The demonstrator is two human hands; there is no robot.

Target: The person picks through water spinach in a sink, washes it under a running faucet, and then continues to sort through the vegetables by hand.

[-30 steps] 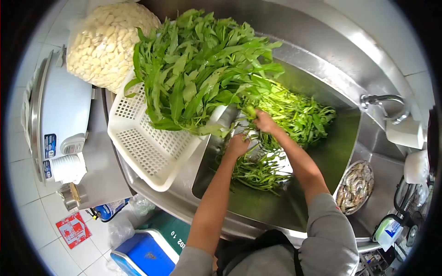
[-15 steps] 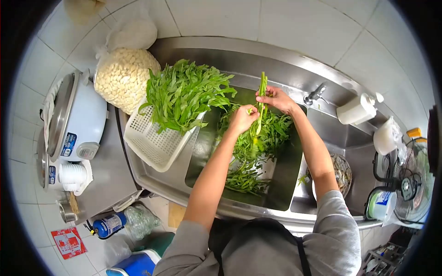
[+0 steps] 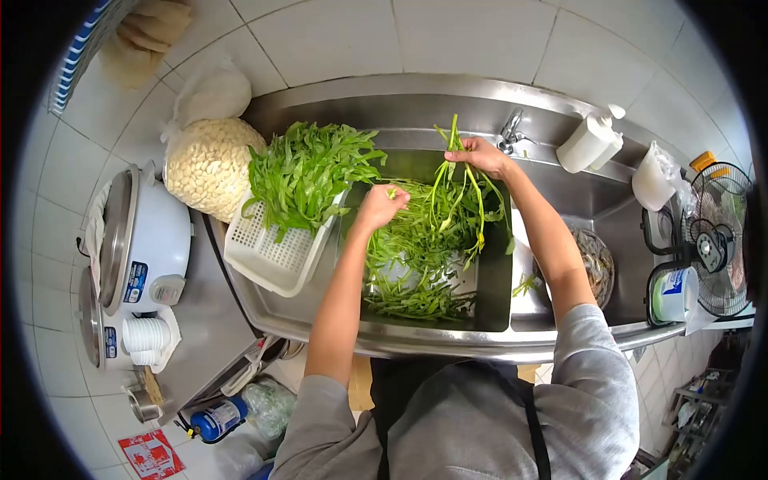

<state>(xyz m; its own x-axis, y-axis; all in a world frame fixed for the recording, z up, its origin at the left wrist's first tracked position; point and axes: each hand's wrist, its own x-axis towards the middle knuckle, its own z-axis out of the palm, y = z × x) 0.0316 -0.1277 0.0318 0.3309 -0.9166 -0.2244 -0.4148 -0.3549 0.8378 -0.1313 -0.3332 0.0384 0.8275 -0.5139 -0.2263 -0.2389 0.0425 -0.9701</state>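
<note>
My right hand is raised over the back of the steel sink and grips a bunch of long green stems that hang down from it. My left hand is closed on a short piece of green stem, just left of the hanging bunch. More leafy greens lie in the sink below both hands. A white slotted basket piled with leafy greens leans on the sink's left rim.
A bag of pale peeled cloves and a white rice cooker stand at left. A tap and white bottle sit behind the sink. A dish of shrimp, a fan and a container are at right.
My right hand has lifted the stems out of the sink, and the bunch now hangs spread out. My left hand has pulled away to the left. The view has drawn back.
</note>
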